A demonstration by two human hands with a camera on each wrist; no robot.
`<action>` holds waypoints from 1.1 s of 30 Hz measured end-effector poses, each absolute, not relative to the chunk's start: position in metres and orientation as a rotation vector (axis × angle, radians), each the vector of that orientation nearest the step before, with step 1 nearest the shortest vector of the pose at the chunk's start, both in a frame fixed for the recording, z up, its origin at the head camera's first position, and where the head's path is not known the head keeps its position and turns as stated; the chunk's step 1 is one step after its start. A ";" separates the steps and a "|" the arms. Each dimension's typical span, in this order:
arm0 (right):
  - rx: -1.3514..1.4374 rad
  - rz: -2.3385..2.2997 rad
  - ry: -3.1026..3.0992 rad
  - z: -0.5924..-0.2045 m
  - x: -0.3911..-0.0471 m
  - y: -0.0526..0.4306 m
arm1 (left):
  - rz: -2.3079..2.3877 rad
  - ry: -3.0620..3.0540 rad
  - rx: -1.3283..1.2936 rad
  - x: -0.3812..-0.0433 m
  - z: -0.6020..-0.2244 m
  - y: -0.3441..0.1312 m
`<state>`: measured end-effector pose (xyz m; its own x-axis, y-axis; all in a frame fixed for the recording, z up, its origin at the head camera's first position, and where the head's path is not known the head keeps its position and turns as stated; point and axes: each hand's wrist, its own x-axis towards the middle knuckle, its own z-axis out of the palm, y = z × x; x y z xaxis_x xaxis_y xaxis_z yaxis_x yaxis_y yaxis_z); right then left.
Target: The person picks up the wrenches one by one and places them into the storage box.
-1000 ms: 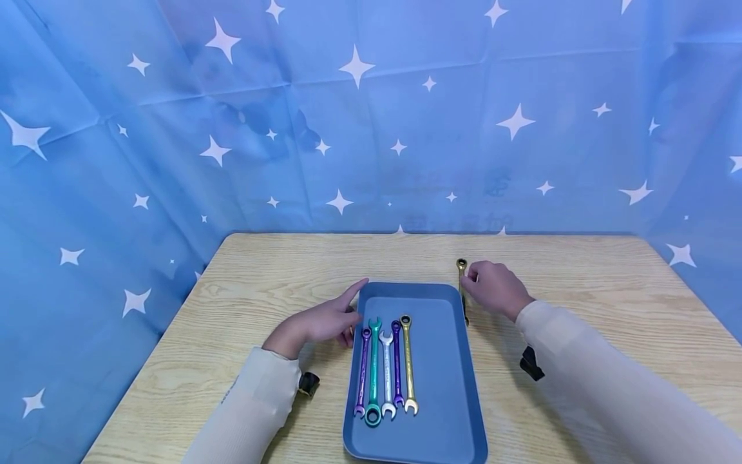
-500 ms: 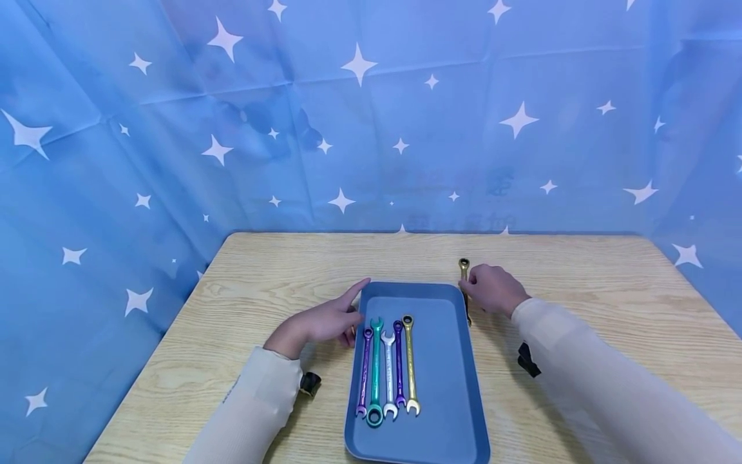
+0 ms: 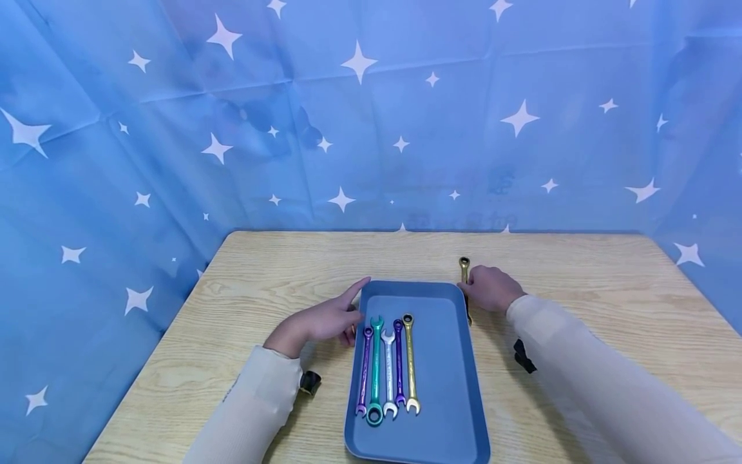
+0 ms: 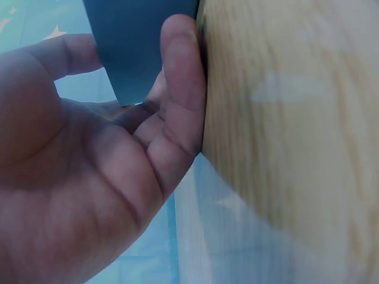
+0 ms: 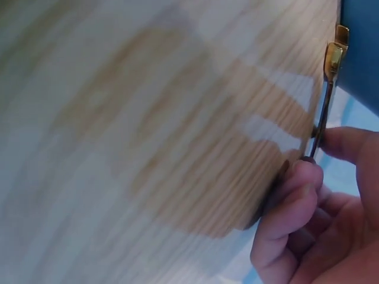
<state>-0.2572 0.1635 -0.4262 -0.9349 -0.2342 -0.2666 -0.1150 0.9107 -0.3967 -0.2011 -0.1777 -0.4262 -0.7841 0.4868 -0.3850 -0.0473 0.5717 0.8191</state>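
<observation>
My right hand (image 3: 493,288) pinches a gold wrench (image 3: 464,270) between thumb and fingers, just outside the tray's upper right corner. In the right wrist view the gold wrench (image 5: 325,94) runs close along the wooden surface, its lower part hidden by the fingertips. At the blue tray's (image 3: 446,386) left rim, near the far corner, my left hand (image 3: 324,320) holds the edge, thumb over the rim and index finger stretched toward the corner. The left wrist view has the tray wall (image 4: 142,47) between thumb and curled fingers.
Side by side in the tray lie a purple wrench (image 3: 364,370), a green one (image 3: 375,367), a silver one (image 3: 389,374), a second purple one (image 3: 399,361) and a gold one (image 3: 410,361). A wooden table (image 3: 278,270) bears the tray, with a starry blue curtain (image 3: 371,129) behind.
The right hand shifts very slightly lower beside the gold wrench and keeps hold of it. The left hand and the wrenches in the tray stay in place.
</observation>
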 end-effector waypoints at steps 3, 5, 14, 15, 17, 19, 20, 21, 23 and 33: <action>-0.266 -0.529 2.749 -0.426 -0.260 0.163 | 1.175 2.213 0.348 -0.202 -0.426 -0.177; -0.267 -0.512 2.737 -0.426 -0.261 0.163 | 1.175 2.213 0.348 -0.202 -0.426 -0.178; -0.316 -0.518 2.701 -0.424 -0.262 0.162 | 1.173 2.216 0.351 -0.201 -0.425 -0.178; -0.319 -0.524 2.694 -0.424 -0.262 0.163 | 1.174 2.215 0.352 -0.201 -0.425 -0.178; -0.331 -0.538 2.679 -0.424 -0.263 0.164 | 1.178 2.213 0.353 -0.201 -0.426 -0.177; -0.342 -0.550 2.666 -0.424 -0.264 0.165 | 1.181 2.212 0.356 -0.201 -0.425 -0.177; -0.349 -0.557 2.660 -0.424 -0.264 0.166 | 1.180 2.213 0.357 -0.202 -0.425 -0.177; -0.357 -0.561 2.657 -0.424 -0.264 0.166 | 1.180 2.214 0.357 -0.202 -0.425 -0.177; -0.367 -0.568 2.648 -0.423 -0.265 0.167 | 1.181 2.214 0.359 -0.202 -0.424 -0.177; -0.387 -0.558 2.630 -0.426 -0.265 0.170 | 1.178 2.207 0.353 -0.202 -0.426 -0.178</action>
